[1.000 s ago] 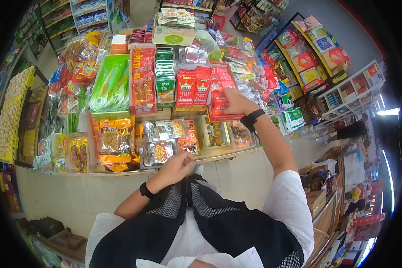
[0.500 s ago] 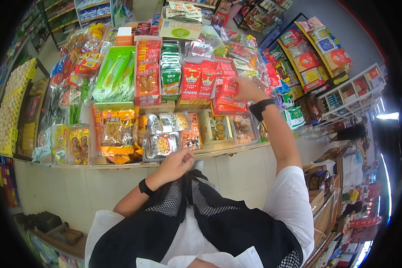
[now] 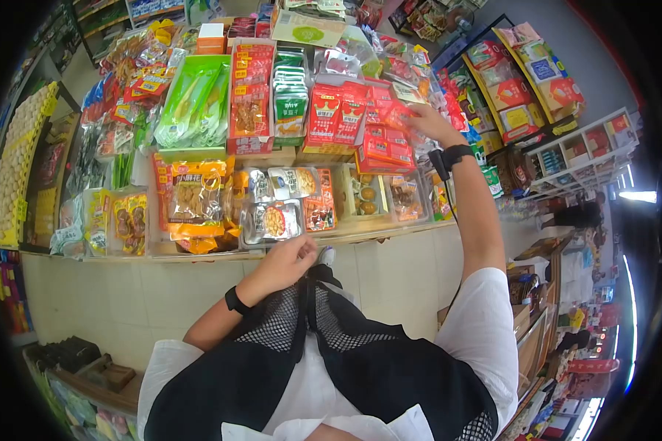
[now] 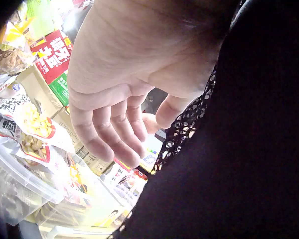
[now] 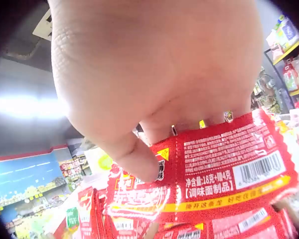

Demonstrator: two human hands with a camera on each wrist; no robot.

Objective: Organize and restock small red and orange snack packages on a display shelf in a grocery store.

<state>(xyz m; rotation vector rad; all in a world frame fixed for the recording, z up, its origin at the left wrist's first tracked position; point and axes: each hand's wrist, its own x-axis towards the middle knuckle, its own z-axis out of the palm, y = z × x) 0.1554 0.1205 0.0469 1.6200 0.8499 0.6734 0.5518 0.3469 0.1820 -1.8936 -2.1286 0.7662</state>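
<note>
My right hand pinches a red snack packet between thumb and fingers, above a red display box of similar packets. In the right wrist view the packet's printed back, with barcode and yellow strip, faces the camera, and more red packets show below it. My left hand hangs in front of my waist, its fingers loosely curled and holding nothing. The left wrist view has the same hand beside the black mesh vest. Bagged peanut snacks lie just beyond it on the counter.
Left of the red box stand red upright packets, green packets and a tray of long green packs. Orange snack bags and a bin of brown eggs line the counter's front. Egg trays are stacked at far left.
My right hand has come up from the red box and away to the right with a packet. My left hand stays by my waist. The head view has shifted slightly.
</note>
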